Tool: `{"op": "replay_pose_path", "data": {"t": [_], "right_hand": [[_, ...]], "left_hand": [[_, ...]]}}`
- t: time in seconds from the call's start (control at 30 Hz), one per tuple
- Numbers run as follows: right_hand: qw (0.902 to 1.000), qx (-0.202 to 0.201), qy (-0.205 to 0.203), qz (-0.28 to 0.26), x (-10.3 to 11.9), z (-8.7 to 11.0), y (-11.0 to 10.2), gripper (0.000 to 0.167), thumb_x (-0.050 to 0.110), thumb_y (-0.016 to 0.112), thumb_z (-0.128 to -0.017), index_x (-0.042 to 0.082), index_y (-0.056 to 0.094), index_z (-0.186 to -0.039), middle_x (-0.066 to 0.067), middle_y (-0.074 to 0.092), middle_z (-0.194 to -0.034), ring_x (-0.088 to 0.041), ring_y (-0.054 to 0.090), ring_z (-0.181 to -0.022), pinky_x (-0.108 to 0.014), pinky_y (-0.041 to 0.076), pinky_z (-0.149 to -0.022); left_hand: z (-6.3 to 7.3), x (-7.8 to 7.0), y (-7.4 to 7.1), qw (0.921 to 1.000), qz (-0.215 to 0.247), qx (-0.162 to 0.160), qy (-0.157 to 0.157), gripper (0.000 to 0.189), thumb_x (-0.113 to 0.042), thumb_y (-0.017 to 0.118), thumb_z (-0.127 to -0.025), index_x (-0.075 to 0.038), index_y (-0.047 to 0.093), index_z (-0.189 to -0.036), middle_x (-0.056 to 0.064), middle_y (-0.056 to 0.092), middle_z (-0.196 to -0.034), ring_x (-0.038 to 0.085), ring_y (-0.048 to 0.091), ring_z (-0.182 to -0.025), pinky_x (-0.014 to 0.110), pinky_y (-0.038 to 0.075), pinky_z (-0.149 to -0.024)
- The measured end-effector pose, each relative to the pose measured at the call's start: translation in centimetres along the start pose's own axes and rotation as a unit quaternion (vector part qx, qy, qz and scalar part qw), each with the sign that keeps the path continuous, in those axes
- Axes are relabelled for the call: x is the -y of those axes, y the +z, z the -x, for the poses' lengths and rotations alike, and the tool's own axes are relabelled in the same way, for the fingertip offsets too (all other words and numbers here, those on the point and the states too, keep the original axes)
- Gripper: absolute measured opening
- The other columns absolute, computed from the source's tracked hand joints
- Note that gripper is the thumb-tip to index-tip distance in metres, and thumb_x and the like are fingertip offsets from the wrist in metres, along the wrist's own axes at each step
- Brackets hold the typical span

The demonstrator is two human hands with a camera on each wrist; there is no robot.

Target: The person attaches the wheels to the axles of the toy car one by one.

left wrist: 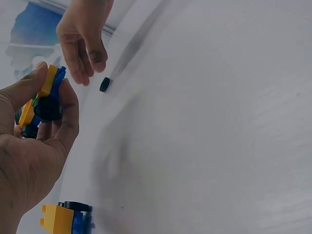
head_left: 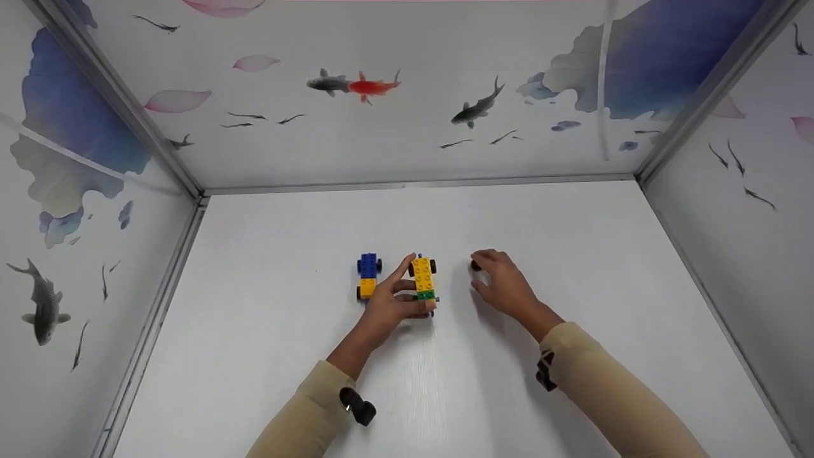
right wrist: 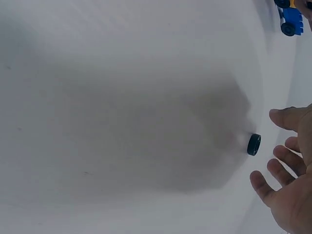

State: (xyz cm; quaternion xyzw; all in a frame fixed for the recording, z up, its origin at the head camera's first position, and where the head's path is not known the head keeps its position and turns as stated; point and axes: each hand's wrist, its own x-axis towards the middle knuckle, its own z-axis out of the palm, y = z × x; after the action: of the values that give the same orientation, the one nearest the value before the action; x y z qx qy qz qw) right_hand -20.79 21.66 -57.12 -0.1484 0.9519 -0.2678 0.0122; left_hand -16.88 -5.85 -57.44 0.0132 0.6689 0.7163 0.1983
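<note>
My left hand [head_left: 385,308] grips a toy block car [head_left: 423,275] between thumb and fingers, raised off the table. It has yellow blocks with a green one near the thumb, a blue base and black wheels; a blue axle stub shows bare at its near right side. A loose black wheel [right wrist: 254,145] stands on edge on the table. My right hand [head_left: 509,286] hovers just over it, fingers spread and apart from the wheel in the right wrist view. Left of my left hand stands a second toy car [head_left: 368,266], blue and yellow with black wheels, partly hidden by that hand.
The white tabletop [head_left: 254,356] is bounded by printed panels on the left, the back and the right. A grey metal strip [head_left: 305,189] runs along the back edge. Dark wrist devices [head_left: 358,406] sit at both sleeves.
</note>
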Motion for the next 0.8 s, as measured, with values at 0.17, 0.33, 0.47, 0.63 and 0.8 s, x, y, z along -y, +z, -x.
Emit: {"op": "replay_pose_path", "data": {"t": [0.17, 0.33, 0.47, 0.63, 0.8], "right_hand": [[0.9985, 0.015, -0.015, 0.050, -0.7, 0.5, 0.3, 0.056, 0.009, 0.077, -0.103, -0.006, 0.059, -0.154, -0.024, 0.058, -0.161, -0.048, 0.052, -0.151, -0.066, 0.053, -0.116], [0.9942, 0.033, -0.019, 0.101, -0.9, 0.7, 0.5, 0.051, 0.011, 0.073, -0.106, -0.002, 0.061, -0.154, -0.019, 0.057, -0.164, -0.049, 0.050, -0.154, -0.073, 0.053, -0.112], [0.9919, 0.043, -0.016, 0.119, -1.0, 0.8, 0.5, 0.048, 0.010, 0.072, -0.106, -0.002, 0.063, -0.152, -0.018, 0.059, -0.163, -0.048, 0.050, -0.154, -0.075, 0.053, -0.111], [0.9933, 0.028, -0.021, 0.110, -1.1, 0.7, 0.2, 0.038, 0.003, 0.073, -0.104, -0.003, 0.071, -0.141, -0.018, 0.066, -0.153, -0.046, 0.061, -0.141, -0.073, 0.057, -0.103], [0.9960, 0.002, -0.033, 0.083, -1.2, 0.8, 0.1, 0.024, -0.007, 0.073, -0.098, -0.002, 0.080, -0.119, -0.016, 0.075, -0.130, -0.042, 0.071, -0.118, -0.066, 0.062, -0.091]], "left_hand": [[0.1, 0.3, 0.0, 1.0000, 0.003, 0.003, -0.002, 0.111, -0.013, 0.094, -0.089, -0.042, 0.031, -0.175, 0.020, 0.062, -0.141, 0.025, 0.079, -0.111, 0.040, 0.069, -0.092], [0.1, 0.4, 0.0, 1.0000, 0.006, 0.007, 0.000, 0.109, -0.015, 0.094, -0.089, -0.043, 0.032, -0.174, 0.020, 0.061, -0.141, 0.025, 0.079, -0.109, 0.040, 0.069, -0.092], [0.1, 0.4, 0.0, 1.0000, -0.001, 0.007, 0.002, 0.109, -0.016, 0.094, -0.089, -0.042, 0.031, -0.175, 0.020, 0.062, -0.140, 0.024, 0.079, -0.109, 0.039, 0.069, -0.092], [0.0, 0.2, 0.0, 1.0000, -0.003, 0.006, 0.006, 0.109, -0.015, 0.094, -0.090, -0.043, 0.032, -0.174, 0.020, 0.063, -0.139, 0.025, 0.079, -0.110, 0.040, 0.069, -0.092], [-0.1, 0.0, 0.0, 1.0000, -0.004, 0.008, -0.001, 0.107, -0.015, 0.094, -0.090, -0.047, 0.034, -0.173, 0.019, 0.063, -0.140, 0.025, 0.079, -0.110, 0.039, 0.069, -0.093]]}}
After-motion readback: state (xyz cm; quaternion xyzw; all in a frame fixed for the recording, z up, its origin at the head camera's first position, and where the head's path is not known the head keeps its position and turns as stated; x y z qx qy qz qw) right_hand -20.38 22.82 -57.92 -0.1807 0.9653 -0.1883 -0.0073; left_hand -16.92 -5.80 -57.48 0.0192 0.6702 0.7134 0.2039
